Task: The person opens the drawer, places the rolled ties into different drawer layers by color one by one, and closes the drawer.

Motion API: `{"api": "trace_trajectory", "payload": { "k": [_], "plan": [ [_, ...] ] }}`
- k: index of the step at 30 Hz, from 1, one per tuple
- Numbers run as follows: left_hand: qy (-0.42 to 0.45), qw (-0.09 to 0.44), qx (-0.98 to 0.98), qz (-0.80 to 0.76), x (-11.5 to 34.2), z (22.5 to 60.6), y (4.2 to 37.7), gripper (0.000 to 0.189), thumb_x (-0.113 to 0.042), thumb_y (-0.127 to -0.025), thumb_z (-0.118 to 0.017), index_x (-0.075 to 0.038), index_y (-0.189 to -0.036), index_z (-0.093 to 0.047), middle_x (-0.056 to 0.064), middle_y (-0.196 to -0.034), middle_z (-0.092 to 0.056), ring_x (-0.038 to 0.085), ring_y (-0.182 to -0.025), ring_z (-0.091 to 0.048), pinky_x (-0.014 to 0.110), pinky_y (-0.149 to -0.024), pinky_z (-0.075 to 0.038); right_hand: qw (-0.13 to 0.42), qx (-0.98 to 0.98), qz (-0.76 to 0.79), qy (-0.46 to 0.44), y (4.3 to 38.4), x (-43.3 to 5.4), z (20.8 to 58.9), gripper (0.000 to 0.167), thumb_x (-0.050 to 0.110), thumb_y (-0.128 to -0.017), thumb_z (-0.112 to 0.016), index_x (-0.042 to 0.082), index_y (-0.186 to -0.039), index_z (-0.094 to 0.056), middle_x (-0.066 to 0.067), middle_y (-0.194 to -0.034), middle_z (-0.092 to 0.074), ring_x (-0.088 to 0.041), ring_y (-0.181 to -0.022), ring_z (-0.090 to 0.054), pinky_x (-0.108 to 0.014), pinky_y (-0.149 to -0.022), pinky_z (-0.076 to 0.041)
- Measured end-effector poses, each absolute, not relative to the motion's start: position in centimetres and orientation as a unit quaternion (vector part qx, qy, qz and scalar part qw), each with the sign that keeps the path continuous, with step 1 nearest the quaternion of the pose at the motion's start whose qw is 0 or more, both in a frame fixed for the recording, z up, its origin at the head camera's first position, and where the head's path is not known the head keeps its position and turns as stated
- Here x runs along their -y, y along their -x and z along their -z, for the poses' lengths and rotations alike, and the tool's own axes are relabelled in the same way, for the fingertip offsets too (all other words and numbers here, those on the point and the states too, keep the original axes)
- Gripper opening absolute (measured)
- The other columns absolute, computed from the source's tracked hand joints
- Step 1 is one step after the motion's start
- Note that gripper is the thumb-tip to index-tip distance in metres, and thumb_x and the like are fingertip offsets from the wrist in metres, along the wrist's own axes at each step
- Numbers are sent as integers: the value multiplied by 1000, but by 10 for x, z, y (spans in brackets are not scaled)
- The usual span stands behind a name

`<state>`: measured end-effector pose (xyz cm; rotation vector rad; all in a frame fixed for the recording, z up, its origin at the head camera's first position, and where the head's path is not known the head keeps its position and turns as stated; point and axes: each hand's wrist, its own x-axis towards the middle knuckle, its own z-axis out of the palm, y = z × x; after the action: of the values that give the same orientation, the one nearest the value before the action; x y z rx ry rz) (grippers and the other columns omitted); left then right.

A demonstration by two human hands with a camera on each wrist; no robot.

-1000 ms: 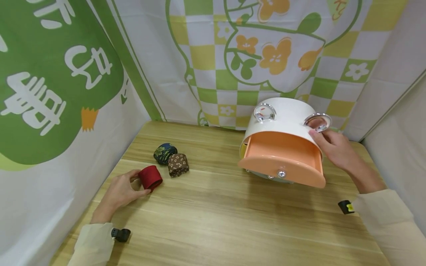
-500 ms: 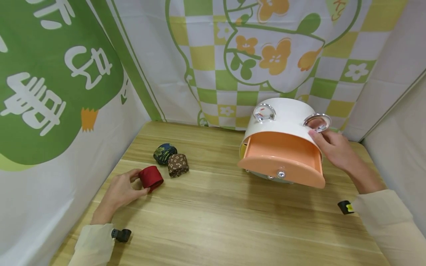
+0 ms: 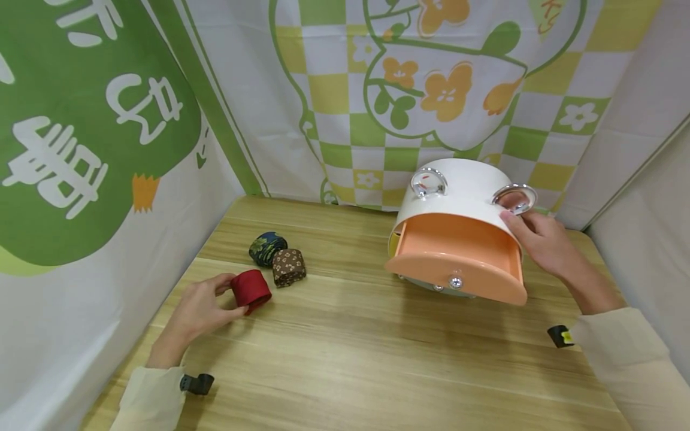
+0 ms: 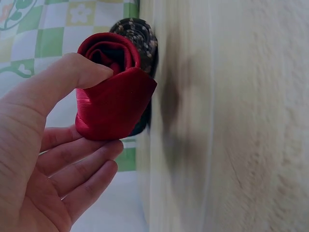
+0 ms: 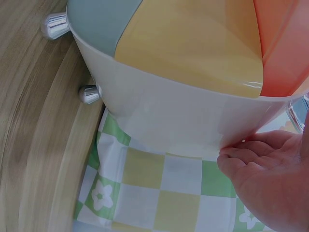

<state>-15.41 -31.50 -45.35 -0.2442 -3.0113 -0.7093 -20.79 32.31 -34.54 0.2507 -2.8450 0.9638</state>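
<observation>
My left hand (image 3: 202, 305) pinches a rolled red necktie (image 3: 251, 289) between thumb and fingers; the left wrist view shows the thumb on the rim of the roll (image 4: 113, 101). Just beyond it lie a brown floral rolled necktie (image 3: 288, 267) and a dark blue-green patterned one (image 3: 268, 249), touching each other. At the right, my right hand (image 3: 544, 242) holds the side of a white rounded drawer box (image 3: 463, 188), thumb by its chrome ring ear (image 3: 514, 199). The box's peach drawer (image 3: 458, 272) is pulled out. In the right wrist view the curled fingers (image 5: 236, 159) touch the white wall.
The wooden table (image 3: 334, 353) runs up to a patterned cloth (image 3: 372, 120) behind the box. A green printed cloth (image 3: 81, 149) hangs at the left. Below the peach drawer are yellow and blue-grey fronts, and chrome feet (image 5: 89, 93) show under the box.
My left hand has shifted slightly to the right with the red necktie, bringing it nearer the brown one. The right hand and the drawer box have stayed put.
</observation>
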Motion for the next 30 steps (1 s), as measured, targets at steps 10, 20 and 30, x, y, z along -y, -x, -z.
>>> {"api": "trace_trajectory", "payload": {
  "k": [10, 20, 30],
  "plan": [
    [115, 40, 964, 235, 301, 445, 152, 63, -30, -80, -89, -3, -132, -66, 25, -126, -74, 44, -111, -74, 60, -94, -58, 61, 943, -316, -79, 208, -323, 345, 48, 43, -112, -41, 1, -108, -64, -11, -87, -58, -13, -73, -50, -30, -62, -41],
    [142, 52, 959, 240, 288, 439, 153, 65, -28, -79, -89, 0, -133, -66, 22, -125, -75, 43, -108, -76, 57, -91, -60, 66, 940, -323, -87, 205, -321, 343, 49, 45, -112, -42, 2, -103, -63, -11, -82, -54, -17, -71, -50, -32, -60, -41],
    [155, 52, 956, 245, 277, 435, 160, 60, -26, -79, -88, 0, -128, -68, 21, -122, -76, 44, -109, -75, 57, -92, -60, 60, 941, -320, -87, 207, -322, 344, 48, 44, -112, -40, 2, -103, -63, -10, -83, -54, -14, -70, -49, -31, -60, -40]
  ]
}}
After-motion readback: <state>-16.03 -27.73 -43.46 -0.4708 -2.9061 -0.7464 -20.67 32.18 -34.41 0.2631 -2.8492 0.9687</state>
